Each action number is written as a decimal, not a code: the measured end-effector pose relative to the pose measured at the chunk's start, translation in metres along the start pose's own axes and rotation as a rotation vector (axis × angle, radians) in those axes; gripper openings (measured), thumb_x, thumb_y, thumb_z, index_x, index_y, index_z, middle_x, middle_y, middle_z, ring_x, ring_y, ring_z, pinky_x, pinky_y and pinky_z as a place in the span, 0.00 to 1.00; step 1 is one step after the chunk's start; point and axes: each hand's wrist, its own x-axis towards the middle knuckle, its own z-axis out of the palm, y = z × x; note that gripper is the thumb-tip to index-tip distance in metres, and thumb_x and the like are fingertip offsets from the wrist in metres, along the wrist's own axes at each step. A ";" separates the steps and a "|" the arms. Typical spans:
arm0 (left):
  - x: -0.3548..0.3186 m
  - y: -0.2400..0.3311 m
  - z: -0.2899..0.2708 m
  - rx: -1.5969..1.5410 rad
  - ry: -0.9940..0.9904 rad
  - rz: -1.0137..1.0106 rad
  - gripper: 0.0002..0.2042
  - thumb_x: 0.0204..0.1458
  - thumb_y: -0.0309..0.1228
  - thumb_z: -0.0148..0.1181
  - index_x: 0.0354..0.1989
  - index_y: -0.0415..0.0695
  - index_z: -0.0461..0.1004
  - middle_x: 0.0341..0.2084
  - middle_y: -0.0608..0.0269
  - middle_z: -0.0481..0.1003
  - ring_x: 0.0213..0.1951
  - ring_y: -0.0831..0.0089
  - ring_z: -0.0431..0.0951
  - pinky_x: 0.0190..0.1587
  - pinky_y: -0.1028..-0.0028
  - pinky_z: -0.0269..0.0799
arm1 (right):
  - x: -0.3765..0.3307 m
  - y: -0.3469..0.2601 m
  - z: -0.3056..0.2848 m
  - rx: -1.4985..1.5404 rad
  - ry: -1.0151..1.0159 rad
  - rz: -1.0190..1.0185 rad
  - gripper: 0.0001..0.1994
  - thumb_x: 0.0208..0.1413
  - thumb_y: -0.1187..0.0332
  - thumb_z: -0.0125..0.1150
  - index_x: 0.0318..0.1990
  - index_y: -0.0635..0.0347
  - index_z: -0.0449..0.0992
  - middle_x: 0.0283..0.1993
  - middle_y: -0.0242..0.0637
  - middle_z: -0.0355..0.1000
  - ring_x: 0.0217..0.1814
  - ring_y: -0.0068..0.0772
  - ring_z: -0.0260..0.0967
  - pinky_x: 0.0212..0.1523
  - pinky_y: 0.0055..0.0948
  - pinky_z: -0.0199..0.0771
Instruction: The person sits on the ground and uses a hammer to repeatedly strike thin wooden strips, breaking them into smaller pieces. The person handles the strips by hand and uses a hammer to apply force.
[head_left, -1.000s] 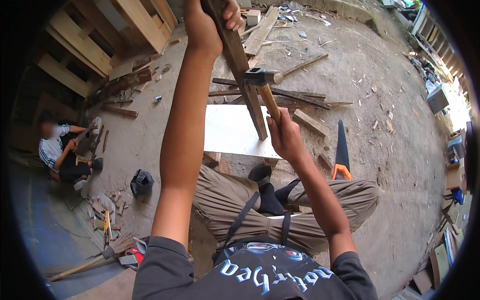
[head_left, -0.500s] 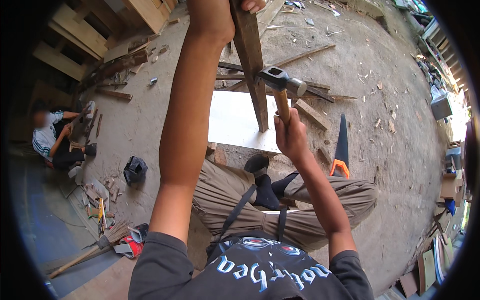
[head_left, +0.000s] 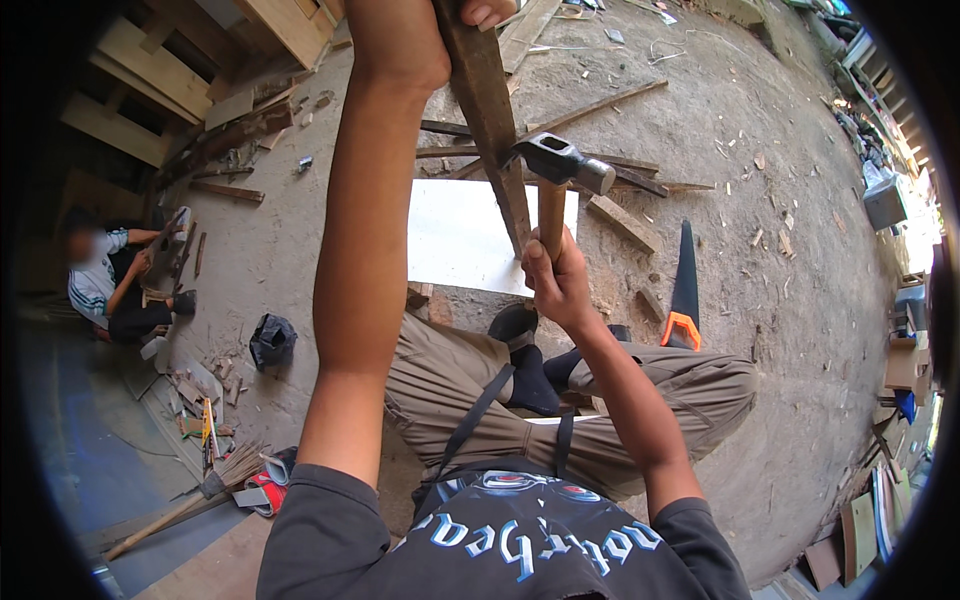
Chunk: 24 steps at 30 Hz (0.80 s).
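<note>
Head view: our left hand [head_left: 408,45], partly cropped, clasps a long dark-brown wooden batten [head_left: 484,110] slanting over the white rectangular board [head_left: 455,235]; our right hand [head_left: 557,280] grips the black-headed, wooden-handled hammer [head_left: 552,205]. We'd best brace the batten, left hand clear of the hammer.

The left arm [head_left: 352,240] is stretched far forward, nearly straight; the left hand [head_left: 398,35] is partly cut off by the view's upper edge. The right arm [head_left: 632,385] is held lower, slightly bent, the right hand [head_left: 560,283] clenched, its fingers curled.
</note>
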 end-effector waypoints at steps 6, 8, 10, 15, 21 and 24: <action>-0.002 0.000 0.003 0.009 -0.006 0.000 0.35 0.60 0.70 0.36 0.27 0.45 0.66 0.09 0.72 0.57 0.09 0.78 0.59 0.14 0.78 0.57 | -0.007 -0.020 -0.005 0.091 -0.044 0.106 0.11 0.71 0.62 0.50 0.41 0.61 0.67 0.23 0.24 0.62 0.22 0.15 0.58 0.23 0.22 0.61; -0.002 0.001 0.002 0.006 -0.006 -0.012 0.35 0.59 0.70 0.36 0.27 0.45 0.65 0.09 0.72 0.57 0.09 0.78 0.59 0.14 0.78 0.56 | -0.007 -0.036 -0.007 0.166 -0.074 0.197 0.11 0.71 0.61 0.51 0.42 0.60 0.67 0.23 0.23 0.61 0.21 0.14 0.57 0.21 0.20 0.61; 0.000 0.000 0.001 -0.010 -0.007 -0.038 0.36 0.59 0.71 0.36 0.27 0.46 0.65 0.09 0.72 0.57 0.09 0.78 0.59 0.14 0.77 0.56 | -0.008 -0.048 -0.013 0.193 -0.106 0.222 0.12 0.71 0.59 0.51 0.43 0.59 0.66 0.23 0.22 0.60 0.20 0.13 0.57 0.20 0.19 0.60; -0.002 0.000 0.000 -0.035 -0.042 -0.019 0.36 0.59 0.71 0.35 0.27 0.46 0.65 0.08 0.71 0.57 0.09 0.77 0.59 0.14 0.77 0.56 | -0.007 -0.066 -0.022 0.231 -0.169 0.310 0.12 0.70 0.58 0.51 0.43 0.56 0.65 0.22 0.20 0.57 0.19 0.12 0.54 0.18 0.18 0.59; -0.005 0.005 0.001 -0.006 -0.046 -0.017 0.36 0.58 0.72 0.34 0.26 0.47 0.64 0.08 0.71 0.57 0.08 0.77 0.58 0.13 0.77 0.55 | -0.007 -0.074 -0.029 0.203 -0.213 0.358 0.13 0.70 0.56 0.52 0.41 0.56 0.65 0.22 0.20 0.56 0.19 0.11 0.53 0.18 0.19 0.60; -0.005 0.007 0.002 0.037 -0.043 -0.006 0.37 0.57 0.73 0.33 0.25 0.47 0.64 0.08 0.71 0.57 0.08 0.78 0.58 0.13 0.77 0.55 | -0.005 -0.078 -0.032 0.153 -0.223 0.354 0.13 0.70 0.56 0.52 0.40 0.57 0.66 0.22 0.20 0.57 0.19 0.11 0.54 0.19 0.18 0.60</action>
